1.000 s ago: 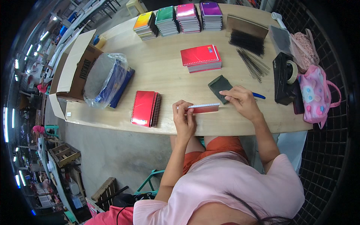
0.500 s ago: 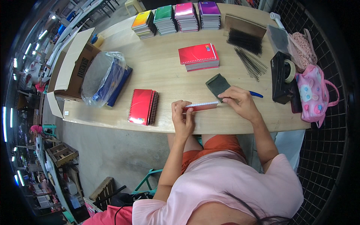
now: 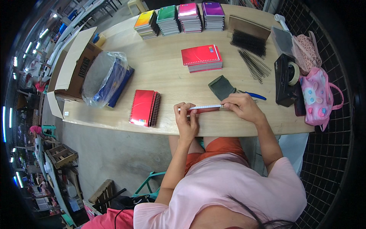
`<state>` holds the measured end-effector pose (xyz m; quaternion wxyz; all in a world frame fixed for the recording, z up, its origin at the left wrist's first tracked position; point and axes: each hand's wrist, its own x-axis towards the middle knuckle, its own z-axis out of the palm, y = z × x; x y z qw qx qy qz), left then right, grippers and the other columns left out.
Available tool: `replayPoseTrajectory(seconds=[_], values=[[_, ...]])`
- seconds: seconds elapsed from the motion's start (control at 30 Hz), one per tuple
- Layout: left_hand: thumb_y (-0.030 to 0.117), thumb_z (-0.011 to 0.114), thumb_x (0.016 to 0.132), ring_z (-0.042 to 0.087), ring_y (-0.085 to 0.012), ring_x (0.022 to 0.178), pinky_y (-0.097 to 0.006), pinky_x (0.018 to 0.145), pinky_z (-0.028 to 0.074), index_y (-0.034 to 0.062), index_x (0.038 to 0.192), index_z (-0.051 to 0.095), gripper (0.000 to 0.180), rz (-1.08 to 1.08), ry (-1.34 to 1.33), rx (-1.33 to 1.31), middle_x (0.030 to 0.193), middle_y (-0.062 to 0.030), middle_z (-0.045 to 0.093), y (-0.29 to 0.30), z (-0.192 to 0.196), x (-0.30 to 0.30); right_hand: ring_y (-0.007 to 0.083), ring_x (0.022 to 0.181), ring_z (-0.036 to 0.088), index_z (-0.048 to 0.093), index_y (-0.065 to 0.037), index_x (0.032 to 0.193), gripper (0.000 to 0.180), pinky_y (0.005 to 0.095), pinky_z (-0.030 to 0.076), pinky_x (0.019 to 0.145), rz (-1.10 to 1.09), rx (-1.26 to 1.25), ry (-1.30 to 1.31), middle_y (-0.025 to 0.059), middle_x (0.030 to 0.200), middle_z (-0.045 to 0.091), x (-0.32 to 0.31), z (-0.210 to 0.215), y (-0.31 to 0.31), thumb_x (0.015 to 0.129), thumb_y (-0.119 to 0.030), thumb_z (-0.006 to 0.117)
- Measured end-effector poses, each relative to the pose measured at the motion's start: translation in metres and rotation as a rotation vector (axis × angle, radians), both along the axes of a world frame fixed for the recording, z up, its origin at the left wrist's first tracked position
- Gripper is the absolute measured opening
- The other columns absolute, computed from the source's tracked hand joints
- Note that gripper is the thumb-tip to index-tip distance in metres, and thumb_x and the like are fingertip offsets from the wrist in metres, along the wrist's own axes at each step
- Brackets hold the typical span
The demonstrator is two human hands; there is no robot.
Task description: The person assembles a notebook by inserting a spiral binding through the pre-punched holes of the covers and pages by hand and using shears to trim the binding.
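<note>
A red notebook (image 3: 207, 110) is held on its edge above the front of the table, its pale page edges facing up. My left hand (image 3: 185, 120) is closed round its left end, thumb in front. At the other end my right hand (image 3: 242, 107) pinches with thumb and forefinger, touching the corner; anything small between those fingertips is hidden. Just beyond the right hand lie a dark green cloth-like piece (image 3: 221, 88) and blue-handled pliers (image 3: 254, 95). Left of my hands rests a pile of red spiral notebooks (image 3: 142, 106). Farther back sits a stack of red punched covers and pages (image 3: 202, 55).
Black wire coils (image 3: 249, 42) lie at the back right beside a wooden board (image 3: 249, 27). A black tape dispenser (image 3: 283, 82) and pink bag (image 3: 317, 95) stand right. Coloured notebook stacks (image 3: 168, 21) line the far edge. A cardboard box (image 3: 74, 65) and plastic-wrapped blue item (image 3: 121, 87) sit left.
My right hand has moved slightly down and left, from just beyond the notebook's end to touching it. More of the pliers now shows. The left hand keeps its hold.
</note>
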<state>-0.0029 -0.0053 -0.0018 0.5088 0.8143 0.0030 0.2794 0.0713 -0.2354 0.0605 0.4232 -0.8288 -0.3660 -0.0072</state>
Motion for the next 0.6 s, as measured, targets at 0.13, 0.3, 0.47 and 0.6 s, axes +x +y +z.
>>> replayPoseTrajectory(seconds=[0.13,0.3,0.47,0.6], values=[[0.000,0.063,0.088,0.051,-0.0285,0.095,-0.036,0.077,0.049,0.0007,0.099,0.060,0.012,0.001,0.001,-0.022,0.096,-0.0141,0.056,0.000,0.002,-0.001,0.0288,0.075,0.064,0.070,-0.005,0.097,0.016,0.0373,0.050,0.066,-0.045,-0.010,-0.013,0.0103,0.086,0.066,-0.003,0.007,0.005,0.086,-0.016,0.070],[-0.003,0.062,0.087,0.050,-0.0276,0.094,-0.035,0.075,0.049,0.0001,0.098,0.059,0.012,-0.027,-0.019,-0.004,0.090,-0.0123,0.058,-0.002,0.005,0.000,0.0293,0.076,0.064,0.068,-0.004,0.095,0.014,0.0371,0.049,0.065,-0.044,-0.038,-0.066,0.0111,0.084,0.063,-0.007,0.008,0.010,0.085,-0.013,0.070],[-0.004,0.062,0.086,0.050,-0.0271,0.092,-0.035,0.073,0.049,0.0003,0.097,0.059,0.012,-0.018,-0.048,0.028,0.090,-0.0128,0.056,-0.001,0.001,0.001,0.0323,0.078,0.064,0.065,-0.007,0.093,0.017,0.0417,0.050,0.064,-0.001,-0.118,-0.136,0.0093,0.085,0.061,-0.008,0.004,0.013,0.084,-0.019,0.071],[-0.005,0.063,0.084,0.051,-0.0270,0.088,-0.035,0.073,0.049,0.0003,0.094,0.060,0.012,-0.009,-0.053,0.027,0.090,-0.0132,0.052,0.001,-0.003,0.000,0.0297,0.081,0.063,0.065,-0.006,0.091,0.017,0.0406,0.050,0.066,-0.063,-0.118,-0.195,0.0085,0.091,0.060,-0.012,0.007,0.018,0.083,-0.019,0.072]])
